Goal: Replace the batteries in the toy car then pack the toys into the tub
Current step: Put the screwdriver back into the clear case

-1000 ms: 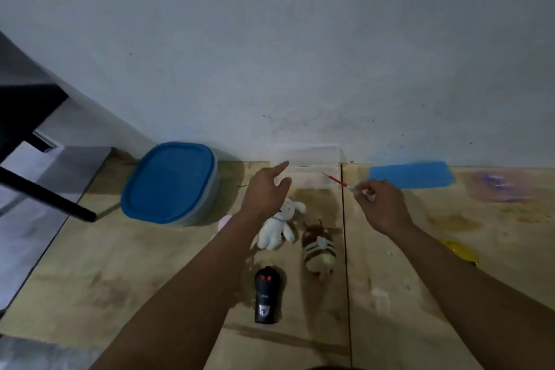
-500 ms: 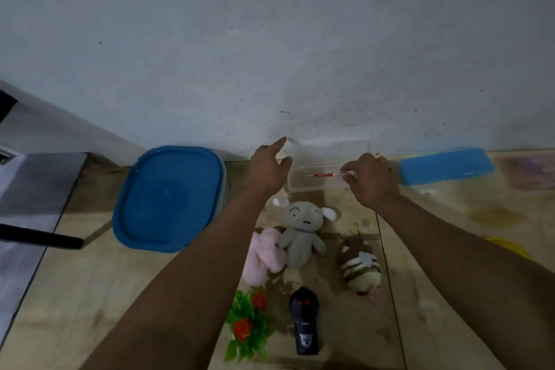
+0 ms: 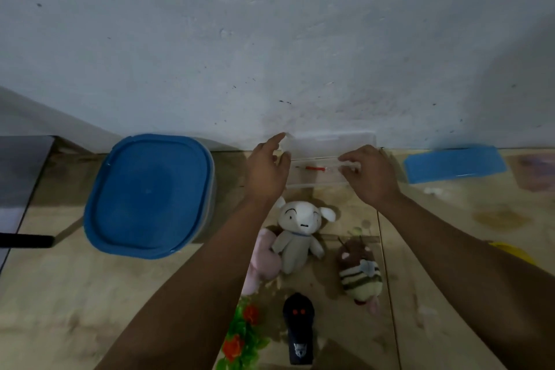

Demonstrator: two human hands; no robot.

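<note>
Dimly lit. Left hand point(image 3: 265, 170) fingers spread, at the clear box's point(image 3: 330, 144) left end; right hand point(image 3: 371, 173) over its right end, grip unreadable. Red-handled tool point(image 3: 315, 168) lies inside. Toy car point(image 3: 298, 329) near bottom edge, details murky. Lidded tub point(image 3: 150, 195) left.

Two bare forearms enter from about 6 o'clock on the left and 4 o'clock on the right, running up to the hands near the centre. No sleeve, cuff, watch, bracelet or glove shows anywhere along either arm; both are uncovered from the frame edge to the fingertips. The left hand point(image 3: 265, 173), at about 11 o'clock of centre, shows its back, with the knuckles and thumb visible. The right hand point(image 3: 371, 176), at about 1 o'clock of centre, also shows its back. No rings are visible on the fingers; the dim light blurs finer detail such as nails.
</note>
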